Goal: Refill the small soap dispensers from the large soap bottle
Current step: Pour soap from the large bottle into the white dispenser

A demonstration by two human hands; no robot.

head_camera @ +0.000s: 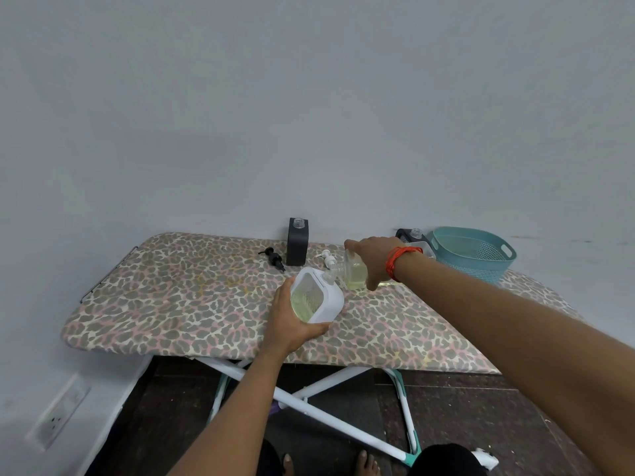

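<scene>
- Bench: leopard-print padded cover, crossed white legs, set against plain pale wall; dark floor below, wall socket low left.
- White dispenser: square, pale yellow liquid inside, tilted over mid-bench; gripped by left hand, fingers curled round it.
- Large soap bottle: clear, yellowish soap, neck tipped to white dispenser's mouth; right hand, fingers wrapped round it.
- Black dispenser: upright, uncapped, rear edge; black pump and white pump lying either side.
- Teal basket: far right.

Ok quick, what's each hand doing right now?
Left hand: grips the white dispenser.
Right hand: grips the clear soap bottle, tipped toward it.
</scene>
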